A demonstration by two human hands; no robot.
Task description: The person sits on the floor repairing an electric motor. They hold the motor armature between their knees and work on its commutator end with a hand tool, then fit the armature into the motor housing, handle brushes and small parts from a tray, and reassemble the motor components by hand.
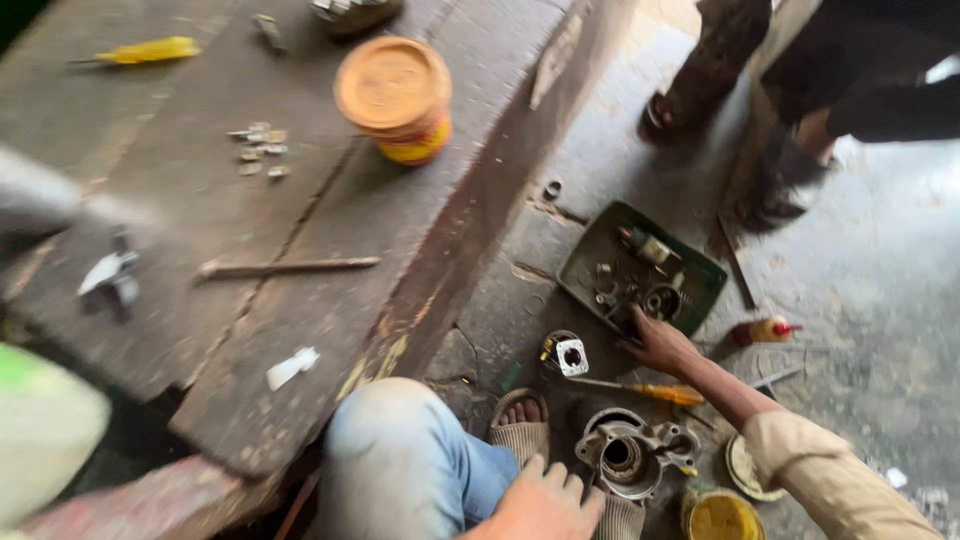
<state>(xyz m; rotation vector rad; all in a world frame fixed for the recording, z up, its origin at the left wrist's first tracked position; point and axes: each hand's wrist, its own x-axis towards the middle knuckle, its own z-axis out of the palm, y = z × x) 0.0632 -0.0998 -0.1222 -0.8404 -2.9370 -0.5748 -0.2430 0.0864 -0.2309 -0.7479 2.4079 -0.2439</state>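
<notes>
Below, right hand point(660, 343) open, reaching into green tray point(588, 262) of small metal parts point(640, 275); left hand point(545, 505) flat on knee.

Right hand point(658, 343) reaches forward, fingers curled; left hand point(545, 505) lies flat, fingers spread.

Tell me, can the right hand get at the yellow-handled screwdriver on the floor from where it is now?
Probably yes. The right hand rests at the edge of the green tray, and the yellow-handled screwdriver lies on the floor just below the wrist, uncovered. Nothing stands between them; the metal housing sits nearer the knee, clear of the path.
</notes>
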